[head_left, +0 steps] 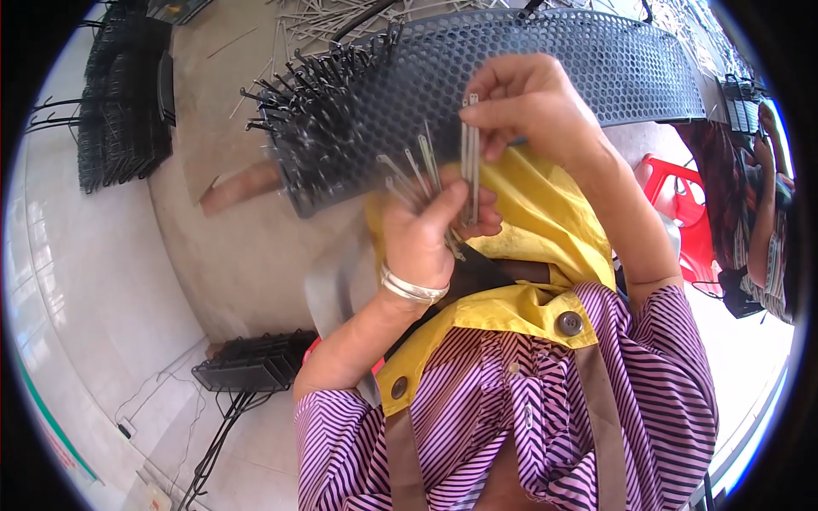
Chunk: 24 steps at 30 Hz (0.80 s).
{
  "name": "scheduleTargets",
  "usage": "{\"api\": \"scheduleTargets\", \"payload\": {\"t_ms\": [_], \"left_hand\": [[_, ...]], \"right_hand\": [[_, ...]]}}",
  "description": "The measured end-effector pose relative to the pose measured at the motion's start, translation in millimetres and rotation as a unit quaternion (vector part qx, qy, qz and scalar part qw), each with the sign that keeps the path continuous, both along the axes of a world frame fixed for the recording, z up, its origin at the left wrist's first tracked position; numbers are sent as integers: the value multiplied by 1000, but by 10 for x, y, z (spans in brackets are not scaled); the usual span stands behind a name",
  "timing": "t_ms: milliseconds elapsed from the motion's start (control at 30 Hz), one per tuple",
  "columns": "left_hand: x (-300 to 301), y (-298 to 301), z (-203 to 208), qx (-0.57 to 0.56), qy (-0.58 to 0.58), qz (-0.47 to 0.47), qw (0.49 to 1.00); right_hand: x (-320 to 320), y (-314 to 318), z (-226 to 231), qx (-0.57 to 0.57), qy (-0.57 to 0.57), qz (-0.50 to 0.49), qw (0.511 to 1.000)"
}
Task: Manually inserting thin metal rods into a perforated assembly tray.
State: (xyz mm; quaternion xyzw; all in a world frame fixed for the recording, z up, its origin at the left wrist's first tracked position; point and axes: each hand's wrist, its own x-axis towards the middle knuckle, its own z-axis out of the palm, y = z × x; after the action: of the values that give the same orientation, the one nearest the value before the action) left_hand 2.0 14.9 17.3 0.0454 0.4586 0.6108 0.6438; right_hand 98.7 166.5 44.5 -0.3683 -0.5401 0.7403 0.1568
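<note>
Purple-and-black striped cloth of my shirt point(511, 409) fills the nearest part of the view, with a yellow apron bib point(528, 230) buttoned over it by brown straps. Just above that, my left hand point(426, 226), a silver bangle point(413, 288) at its wrist, is closed around a loose bunch of thin metal pins point(417, 175); their free ends fan out upward from my fist, and my thumb presses across the lower part of the bunch. My right hand point(524, 106) sits higher and a little to the right, fingertips pinched together on a couple of straight pins point(469, 157) that hang nearly upright, their lower ends reaching down to the thumb of the other hand.

Right behind both hands stands a black perforated panel point(579, 68), a curved sheet full of small round holes. Its left portion already bristles with dark pins point(315, 94) sticking out of the holes; the stretch to the right shows bare holes.

Farther off, on the pale floor, a flat black rack point(251, 362) lies to my lower left, and stacked black grids point(123, 102) lean at the upper left. Loose pins point(341, 17) are scattered on the ground beyond the panel. To the far right there is a red plastic stool point(686, 213) and another person point(758, 213) in dark patterned clothing.
</note>
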Motion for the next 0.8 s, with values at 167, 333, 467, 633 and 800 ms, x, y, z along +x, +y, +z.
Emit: {"api": "scheduleTargets", "payload": {"t_ms": [167, 333, 467, 633, 800], "left_hand": [[3, 5, -21, -1, -8, 16, 1000], [14, -18, -59, 16, -35, 31, 999], [39, -15, -68, -1, -59, 35, 998], [35, -13, -87, 4, -68, 24, 997], [19, -33, -120, 16, -75, 13, 997]], "right_hand": [[47, 45, 6, 18, 8, -26, 999], [59, 196, 10, 47, 92, -108, 989], [-92, 447, -85, -87, 249, -206, 942], [-226, 374, -187, 90, 256, -239, 932], [-394, 319, -108, 164, 269, -228, 921]]}}
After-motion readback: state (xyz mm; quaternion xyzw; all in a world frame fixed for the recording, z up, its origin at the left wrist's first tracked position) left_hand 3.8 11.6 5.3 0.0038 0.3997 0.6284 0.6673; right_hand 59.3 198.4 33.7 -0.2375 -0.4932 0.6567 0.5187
